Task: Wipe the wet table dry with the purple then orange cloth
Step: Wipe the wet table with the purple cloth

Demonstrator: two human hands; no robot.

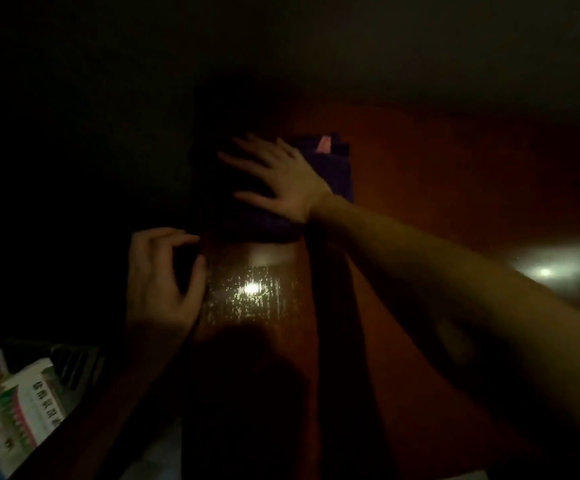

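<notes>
The scene is very dark. A purple cloth (pixel 337 171) lies spread on the reddish-brown wooden table (pixel 454 188), and its left part is lost in shadow. My right hand (pixel 278 178) rests flat on the cloth with its fingers spread and pointing left. My left hand (pixel 163 282) hovers at the cloth's near left edge, fingers curled and apart, with nothing seen in it. Wet streaks (pixel 247 299) glint on the table just below the cloth. A small pink-orange patch (pixel 323 144) shows at the cloth's far edge; I cannot tell whether it is the orange cloth.
A printed box or packet (pixel 14 410) with green and red markings lies at the lower left. A bright light reflection (pixel 545 271) sits on the table at the right. The far side and the left are too dark to make out.
</notes>
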